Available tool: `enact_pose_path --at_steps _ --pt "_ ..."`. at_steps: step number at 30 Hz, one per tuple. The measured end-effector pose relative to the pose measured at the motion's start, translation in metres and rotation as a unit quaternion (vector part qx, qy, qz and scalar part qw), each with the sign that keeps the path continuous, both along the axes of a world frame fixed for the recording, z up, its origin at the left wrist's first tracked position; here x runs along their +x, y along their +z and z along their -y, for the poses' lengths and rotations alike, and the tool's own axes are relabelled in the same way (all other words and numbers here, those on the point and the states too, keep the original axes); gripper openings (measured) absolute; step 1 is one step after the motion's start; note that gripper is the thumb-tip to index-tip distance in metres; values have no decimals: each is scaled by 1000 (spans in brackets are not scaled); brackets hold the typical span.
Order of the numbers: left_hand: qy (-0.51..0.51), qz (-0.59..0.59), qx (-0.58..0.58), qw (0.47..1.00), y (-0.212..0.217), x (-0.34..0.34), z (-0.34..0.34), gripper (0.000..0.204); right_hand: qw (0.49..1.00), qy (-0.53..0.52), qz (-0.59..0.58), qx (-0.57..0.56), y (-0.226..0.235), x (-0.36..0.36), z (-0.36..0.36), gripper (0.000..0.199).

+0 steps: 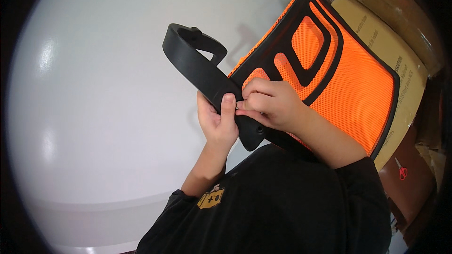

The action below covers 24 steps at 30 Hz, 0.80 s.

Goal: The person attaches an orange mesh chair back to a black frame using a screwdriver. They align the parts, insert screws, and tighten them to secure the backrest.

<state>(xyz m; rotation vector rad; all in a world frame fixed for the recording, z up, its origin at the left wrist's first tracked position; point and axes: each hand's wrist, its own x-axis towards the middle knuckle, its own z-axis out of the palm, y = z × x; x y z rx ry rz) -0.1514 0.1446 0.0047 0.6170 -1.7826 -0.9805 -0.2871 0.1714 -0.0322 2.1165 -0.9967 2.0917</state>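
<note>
A black plastic chair armrest (195,68), curved into an open loop at its far end, slants across the middle. My left hand (219,120) is closed around its lower part, with the thumb pressed on the near face. My right hand (270,103) pinches at the same spot, its fingertips beside my left thumb. A small shiny piece (238,106) shows between those fingertips, too small to tell its kind. Near the armrest's lower end is a dark round hole. Behind my right hand stands a chair backrest (353,84) of orange mesh in a black frame, partly hidden by my right forearm.
A printed cardboard box (400,80) lies behind the backrest at the right. Red-handled scissors (402,173) rest on a brown surface (398,188) at the lower right. A pale, glossy surface (94,89) fills the left side.
</note>
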Motion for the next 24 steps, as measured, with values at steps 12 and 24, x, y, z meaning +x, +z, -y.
enact_pose_path --at_steps 12,24 --pt "12 -5 -21 1000 -7 1 1 28 998 54 23 36 1 -3 -7 19" --pt "-2 -2 -42 999 -9 3 4 29 996 51 28 66 -1 -6 -11 21"
